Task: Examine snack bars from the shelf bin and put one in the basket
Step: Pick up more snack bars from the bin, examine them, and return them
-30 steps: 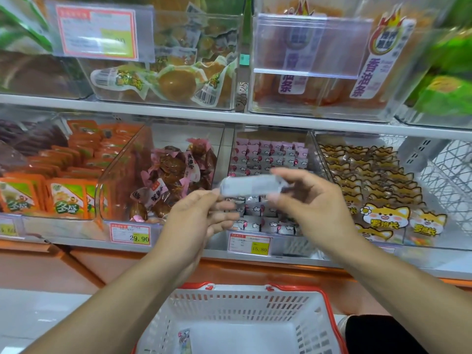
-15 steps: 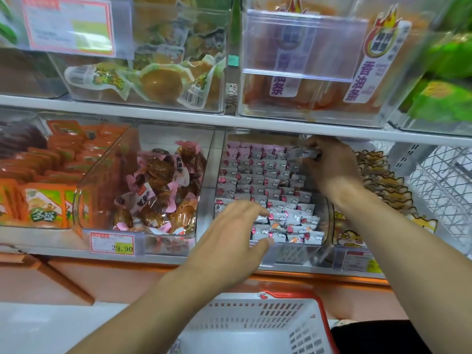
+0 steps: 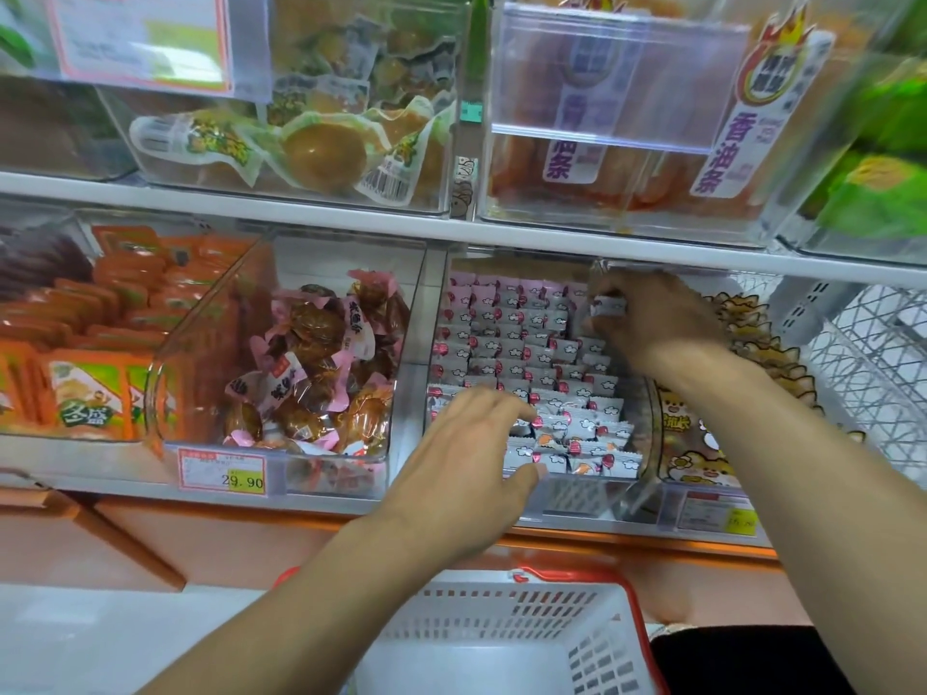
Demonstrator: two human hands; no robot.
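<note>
1. Foil-like film, white and pink, wraps every snack bar in the clear shelf bin [image 3: 544, 494], where the bars are packed in tight rows on the lower shelf.
2. One snack bar [image 3: 608, 307] is pinched at the far right of the bin by the curled fingers of the right hand [image 3: 652, 321]; only its short end shows, so the exact contact points cannot be told.
3. A spread posture is shown by the left hand [image 3: 471, 459]: its fingers are extended over the front rows and its thumb lies near the bin's front wall. Nothing is seen to be gripped by it; whether the fingertips touch the packets is not clear.
4. Each bar is judged to be very light and small, so little force should be needed.
5. The wrapper is judged to be smooth and somewhat slippery, with crimped ends that are flatter and easier to pinch than the rounded middle.
6. The filling is probably crumbly or soft, so a hard squeeze across the middle is best avoided; a hold by the long edges or a crimped end is advised.
7. Because the rows are tightly packed, a neighbour could be dragged out when one bar is lifted.
8. The white basket [image 3: 629, 624] with the red rim is seen directly below the hands, well apart from the bin, and a short drop into it should be tolerated by so light a packet.
</note>
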